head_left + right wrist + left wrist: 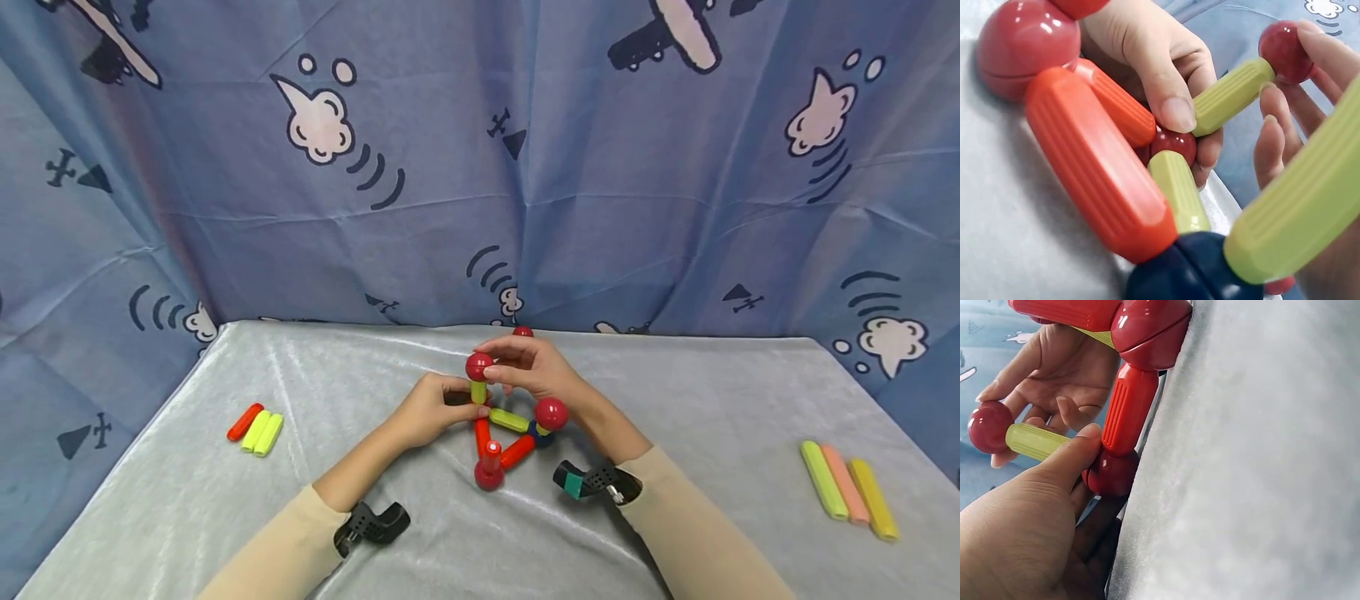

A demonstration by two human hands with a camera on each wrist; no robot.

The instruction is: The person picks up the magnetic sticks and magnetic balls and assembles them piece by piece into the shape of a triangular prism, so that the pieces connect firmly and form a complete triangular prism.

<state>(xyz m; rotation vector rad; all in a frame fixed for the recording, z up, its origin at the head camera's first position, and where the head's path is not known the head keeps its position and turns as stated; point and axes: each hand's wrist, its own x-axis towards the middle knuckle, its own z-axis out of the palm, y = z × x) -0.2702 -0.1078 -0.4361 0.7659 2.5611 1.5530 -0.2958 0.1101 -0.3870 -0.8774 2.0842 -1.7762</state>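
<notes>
A triangle of magnetic rods and balls lies on the table, with two red rods (517, 452), a yellow-green rod (510, 420) and a dark blue ball (1194, 269) at one corner. My left hand (431, 410) pinches the lower red ball (1112, 474) at the far left corner, thumb at the foot of an upright yellow-green rod (1235, 97). On that rod's top sits another red ball (479, 367), pinched between thumb and fingers of my right hand (538, 367). A second upright rod above the blue corner bears a red ball (551, 413). A short red rod (491, 457) stands on the near red ball (489, 477).
One red rod (245, 422) and two yellow-green rods (262, 433) lie at the left. At the right lie a yellow-green rod (823, 479), a pink rod (845, 485) and a yellow rod (873, 500). Another red ball (522, 332) shows by the table's back edge, before a blue curtain (600, 208).
</notes>
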